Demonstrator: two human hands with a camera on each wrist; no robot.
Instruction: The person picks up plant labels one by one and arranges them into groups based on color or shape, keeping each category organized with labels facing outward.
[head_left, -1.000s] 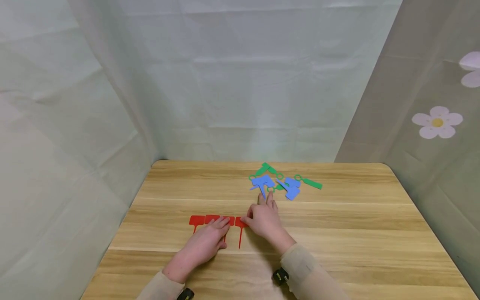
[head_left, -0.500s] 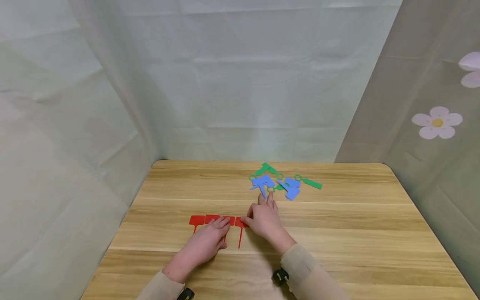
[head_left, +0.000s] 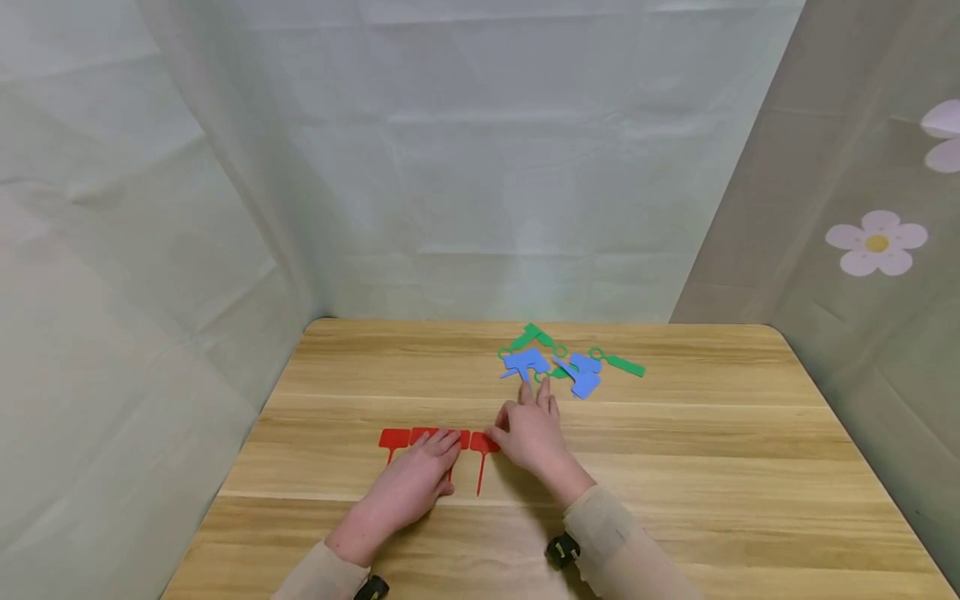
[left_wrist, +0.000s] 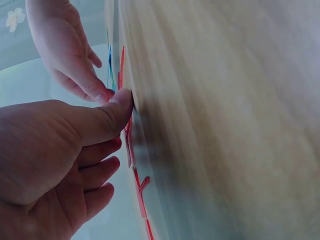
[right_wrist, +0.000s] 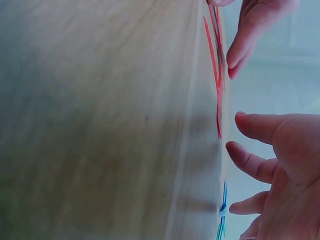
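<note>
Several red T-shaped plant labels lie side by side in a row on the wooden table. My left hand rests flat on the middle labels, its fingers straight over their heads. My right hand hovers just right of the row with relaxed, spread fingers; its thumb is beside the rightmost red label. In the right wrist view the right hand is clear of the table, with a red label edge-on by the thumb. The left wrist view shows the left hand with its thumb against the wood beside the red labels.
A loose pile of blue tags and green tags lies behind the right hand, toward the table's far edge. Pale fabric walls close in the table at the back and on both sides; a flower print is on the right wall.
My right hand has shifted slightly forward toward the blue and green pile. The left hand and the red labels have stayed put.
</note>
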